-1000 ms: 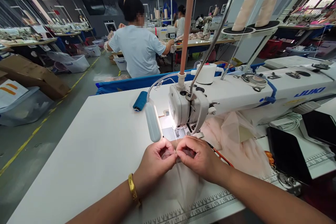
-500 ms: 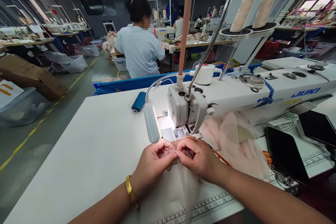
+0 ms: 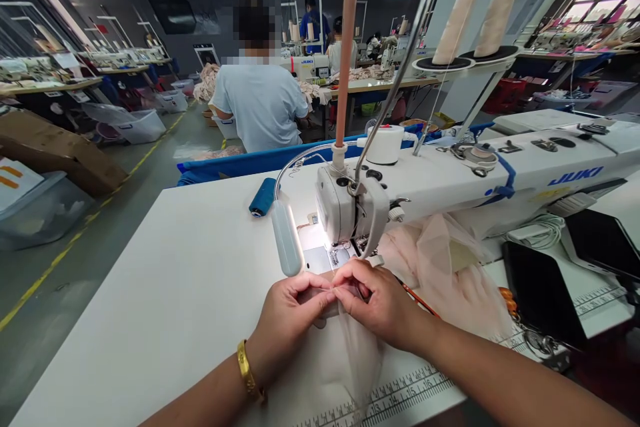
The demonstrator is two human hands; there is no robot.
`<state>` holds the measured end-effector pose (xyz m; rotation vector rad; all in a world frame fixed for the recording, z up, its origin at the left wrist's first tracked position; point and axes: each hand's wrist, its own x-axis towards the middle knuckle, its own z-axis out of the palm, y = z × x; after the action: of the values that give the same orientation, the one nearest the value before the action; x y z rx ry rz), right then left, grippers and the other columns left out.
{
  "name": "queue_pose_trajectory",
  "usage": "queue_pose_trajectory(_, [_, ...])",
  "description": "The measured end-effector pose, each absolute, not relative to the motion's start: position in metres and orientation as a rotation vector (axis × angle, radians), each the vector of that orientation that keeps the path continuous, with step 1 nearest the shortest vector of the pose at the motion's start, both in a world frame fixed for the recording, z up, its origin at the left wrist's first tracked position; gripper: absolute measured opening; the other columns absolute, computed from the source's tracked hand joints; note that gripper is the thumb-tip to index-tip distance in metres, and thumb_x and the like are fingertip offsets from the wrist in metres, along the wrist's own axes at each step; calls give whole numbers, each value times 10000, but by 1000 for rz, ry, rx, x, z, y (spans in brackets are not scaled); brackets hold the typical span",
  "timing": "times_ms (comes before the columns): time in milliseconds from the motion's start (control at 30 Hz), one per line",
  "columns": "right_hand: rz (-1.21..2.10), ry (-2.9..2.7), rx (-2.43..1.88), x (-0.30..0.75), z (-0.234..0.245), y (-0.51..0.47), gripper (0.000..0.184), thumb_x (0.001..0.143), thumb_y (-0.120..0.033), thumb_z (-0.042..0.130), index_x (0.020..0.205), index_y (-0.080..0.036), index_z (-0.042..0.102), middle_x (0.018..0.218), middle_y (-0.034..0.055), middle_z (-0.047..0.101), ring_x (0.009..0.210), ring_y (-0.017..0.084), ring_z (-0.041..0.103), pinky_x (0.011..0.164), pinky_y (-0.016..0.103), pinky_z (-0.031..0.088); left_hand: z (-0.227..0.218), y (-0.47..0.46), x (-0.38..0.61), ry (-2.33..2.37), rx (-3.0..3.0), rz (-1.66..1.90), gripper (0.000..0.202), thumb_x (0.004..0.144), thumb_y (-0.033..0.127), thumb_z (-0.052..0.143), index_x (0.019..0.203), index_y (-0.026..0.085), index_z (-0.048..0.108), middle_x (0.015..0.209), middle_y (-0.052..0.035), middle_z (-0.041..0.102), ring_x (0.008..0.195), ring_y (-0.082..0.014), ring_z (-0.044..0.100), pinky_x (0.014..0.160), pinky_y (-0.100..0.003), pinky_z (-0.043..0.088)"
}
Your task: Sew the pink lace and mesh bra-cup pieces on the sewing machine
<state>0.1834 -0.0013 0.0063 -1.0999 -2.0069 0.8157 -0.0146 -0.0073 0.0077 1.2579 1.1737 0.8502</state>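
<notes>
Just in front of the sewing machine's needle area, my left hand (image 3: pixel 295 310) and my right hand (image 3: pixel 377 303) meet, thumbs and forefingers pinched together. Between them they grip the edge of a sheer pale fabric (image 3: pixel 357 353), which hangs down toward the table's front edge. The white sewing machine (image 3: pixel 343 207) stands directly behind my fingers, its needle plate lit. More sheer pinkish fabric (image 3: pixel 440 260) lies bunched right of the machine head. My fingertips hide the exact fold of fabric.
A grey lamp (image 3: pixel 287 238) on a bent neck and a teal thread spool (image 3: pixel 264 197) are left of the machine head. A dark phone (image 3: pixel 543 293) lies at right. Printed ruler markings (image 3: pixel 400 395) run along the front edge. Ahead sits a co-worker (image 3: pixel 263 103).
My hands keep their pinch on the fabric, the left one shifted slightly. The view has moved a little, and the co-worker's head has turned away.
</notes>
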Motion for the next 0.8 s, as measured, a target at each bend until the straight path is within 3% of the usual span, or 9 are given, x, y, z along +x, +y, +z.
queue_pose_trajectory(167, [766,-2040,-1057,183,1,0,89,956,-204,580,989,-242,654,862,-20,671,683,133,558,673,268,413,9,-8,-15,1203,1344,852,221,813,386,752,841,172,802,740,-42,726,620,-141,600,582,-247,514])
queue_pose_trajectory(500, [432,-2128,-915,183,-8,2,132,967,-147,508,886,-210,590,800,12,587,715,174,555,645,286,410,10,-12,-13,1294,1424,825,211,824,377,727,809,174,784,748,-48,734,644,-156,606,613,-260,501])
queue_pose_trajectory(600, [498,-2129,-932,183,-6,3,137,1003,-180,482,891,-217,551,833,18,605,741,181,574,663,295,418,12,-11,-13,1260,1383,794,236,829,406,729,854,171,735,687,-24,681,610,-151,582,585,-258,491])
queue_pose_trajectory(700, [666,-2084,-953,184,-2,3,143,1042,-218,458,922,-223,536,889,21,640,762,176,604,688,295,432,16,-9,-12,1204,1340,764,280,830,423,738,980,189,701,751,-10,674,613,-146,582,590,-261,501])
queue_pose_trajectory(800, [743,-2072,-980,185,-1,2,139,1051,-225,451,943,-228,538,908,16,646,771,173,610,708,297,437,19,-8,-12,1178,1346,767,282,832,435,736,962,191,682,778,-12,666,616,-146,582,597,-268,501])
